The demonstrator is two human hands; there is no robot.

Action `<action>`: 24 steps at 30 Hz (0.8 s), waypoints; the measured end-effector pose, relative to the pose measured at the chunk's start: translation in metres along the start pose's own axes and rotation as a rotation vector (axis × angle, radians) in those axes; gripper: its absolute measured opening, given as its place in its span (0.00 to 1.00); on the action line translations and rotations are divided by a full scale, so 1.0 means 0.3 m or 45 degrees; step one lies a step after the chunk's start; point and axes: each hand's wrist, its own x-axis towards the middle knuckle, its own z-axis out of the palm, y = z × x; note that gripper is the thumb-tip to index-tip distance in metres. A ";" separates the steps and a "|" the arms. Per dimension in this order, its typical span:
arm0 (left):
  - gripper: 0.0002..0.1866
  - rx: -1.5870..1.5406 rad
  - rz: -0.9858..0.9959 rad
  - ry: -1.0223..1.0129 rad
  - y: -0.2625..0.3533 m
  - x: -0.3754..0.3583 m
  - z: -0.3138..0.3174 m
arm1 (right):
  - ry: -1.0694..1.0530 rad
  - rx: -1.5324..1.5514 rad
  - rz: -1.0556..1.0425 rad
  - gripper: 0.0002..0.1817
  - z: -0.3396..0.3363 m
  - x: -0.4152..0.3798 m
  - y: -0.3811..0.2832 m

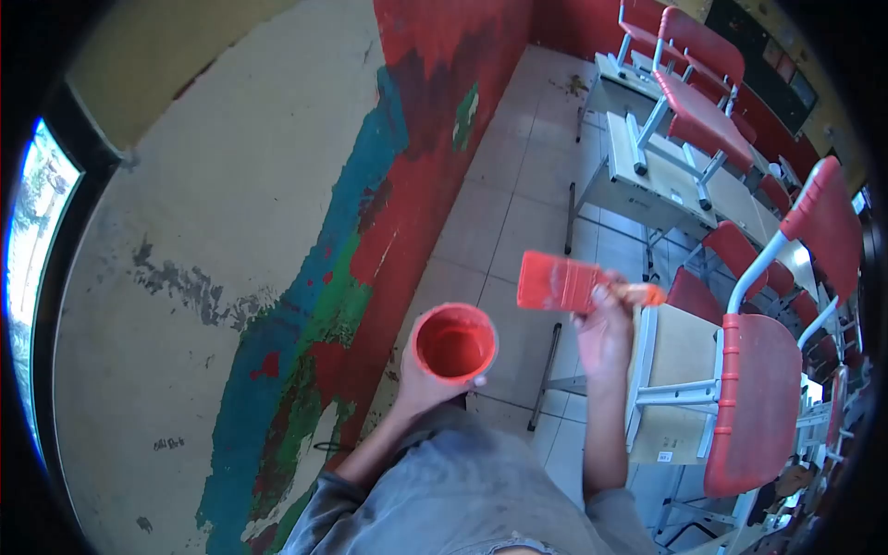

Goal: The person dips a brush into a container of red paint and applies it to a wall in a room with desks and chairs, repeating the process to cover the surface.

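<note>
A round tub of red paint is held at waist height by my left hand, whose fingers wrap around its side. Red coats the tub's rim and inner wall. My right hand grips a paintbrush by its orange handle, just right of the tub and a little higher. The brush's wide head points left and is covered in red paint. Brush and tub are apart. To the left stands a wall with flaking cream, blue, green and red paint.
Desks with red chairs stacked on them line the right side, close to my right arm. A tiled floor runs between wall and desks. At the far left is a bright window.
</note>
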 end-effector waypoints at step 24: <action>0.47 -0.119 0.191 0.112 -0.176 0.681 -0.067 | -1.425 -1.267 -0.382 0.05 0.544 0.655 0.072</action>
